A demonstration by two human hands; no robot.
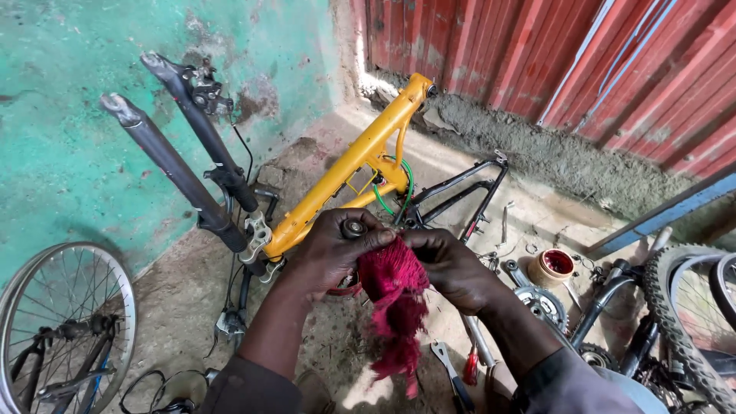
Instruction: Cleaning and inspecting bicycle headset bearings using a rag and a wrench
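Observation:
My left hand holds a small round metal bearing part between thumb and fingers, just in front of a yellow bicycle frame. A frayed dark red rag hangs down between both hands. My right hand grips the rag's top and presses it against the metal part. The frame lies upside down on the dirt floor, with its black suspension fork sticking up toward the green wall.
A spoked wheel leans at the lower left. A knobby tyre and black frame parts sit at right. A small red-filled tin, a chainring, wrenches and loose parts lie on the ground. Red corrugated sheet stands behind.

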